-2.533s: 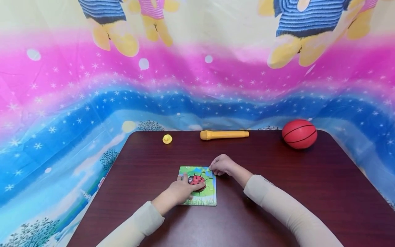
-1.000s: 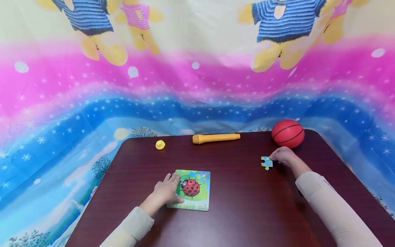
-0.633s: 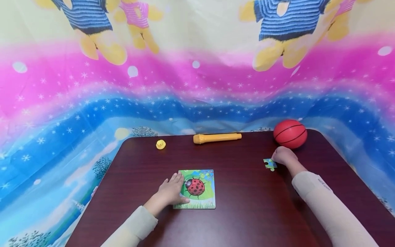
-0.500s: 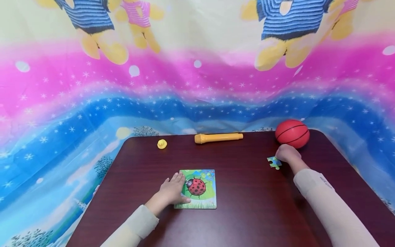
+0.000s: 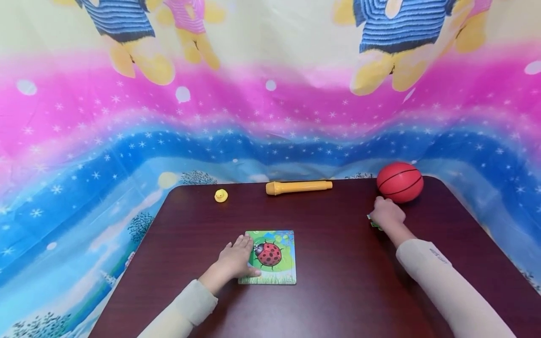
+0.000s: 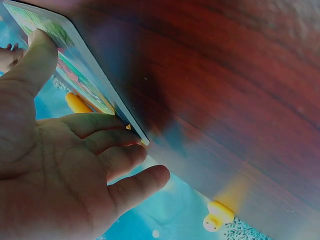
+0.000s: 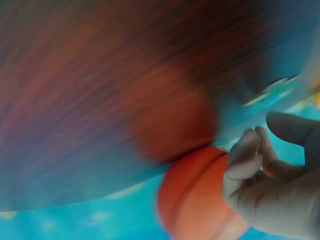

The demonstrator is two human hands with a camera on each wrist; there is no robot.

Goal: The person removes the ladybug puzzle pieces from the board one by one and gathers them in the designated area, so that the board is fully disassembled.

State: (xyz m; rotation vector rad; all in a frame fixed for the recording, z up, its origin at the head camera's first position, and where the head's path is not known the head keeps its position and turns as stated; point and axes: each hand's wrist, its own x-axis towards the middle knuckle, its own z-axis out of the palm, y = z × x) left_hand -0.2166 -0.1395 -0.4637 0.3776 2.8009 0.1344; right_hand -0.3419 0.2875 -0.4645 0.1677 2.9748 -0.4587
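1. A snowflake-printed cloth hangs round the dark, glossy table.
2. Yellow duck, near the back edge.
3. Left hand, fingers spread, touches the ladybird puzzle.
4. Yellow microphone.
5. Puzzle piece, half hidden by the right hand, fingers loosely bent, thumb apart.
6. Red ball.

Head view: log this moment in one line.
left hand: touching ladybug puzzle | right hand: at partly hidden puzzle piece, grip unclear | red ball: just beyond right hand | duck, yellow microphone: far side of table
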